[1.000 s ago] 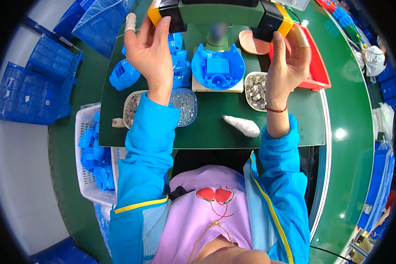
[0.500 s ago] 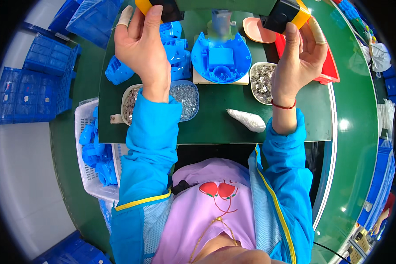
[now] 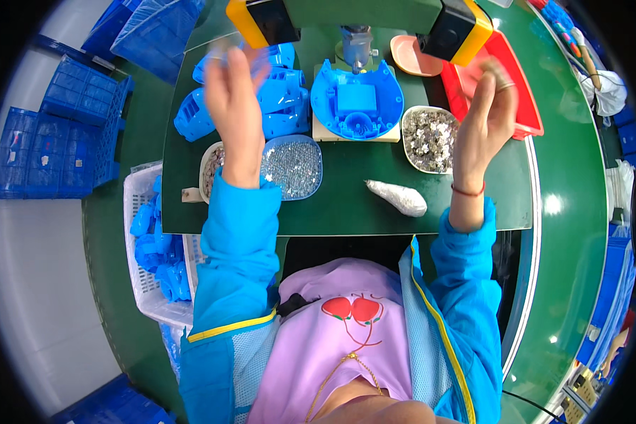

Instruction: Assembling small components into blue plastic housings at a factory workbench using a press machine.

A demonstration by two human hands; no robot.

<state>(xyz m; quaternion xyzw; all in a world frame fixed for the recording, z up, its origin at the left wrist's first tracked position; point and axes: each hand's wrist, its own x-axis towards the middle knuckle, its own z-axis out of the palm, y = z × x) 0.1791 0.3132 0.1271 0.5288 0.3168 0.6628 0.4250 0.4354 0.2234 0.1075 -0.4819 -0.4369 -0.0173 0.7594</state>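
Observation:
My left hand [image 3: 233,106] is raised over the dark green work mat [image 3: 346,205], blurred, with fingers apart and nothing in it. It hovers just below the left yellow-and-black button box [image 3: 265,20] and in front of a pile of blue plastic parts [image 3: 279,92]. My right hand [image 3: 487,116] is also up and empty, below the right yellow-and-black button box [image 3: 459,28]. Between the hands a round blue plastic housing [image 3: 357,102] lies on a pale fixture under a metal press head [image 3: 357,39].
A blue-rimmed tray of tiny silvery parts [image 3: 293,166] and a white bowl of metal pieces [image 3: 427,138] flank the fixture. A white bag [image 3: 397,196], pink dish [image 3: 413,56] and red tray [image 3: 519,99] lie nearby. A white basket of blue parts [image 3: 148,240] and blue crates [image 3: 56,141] stand left.
Both hands were up against the two yellow-and-black button boxes. They have now dropped away from the boxes toward me, with the fingers spread.

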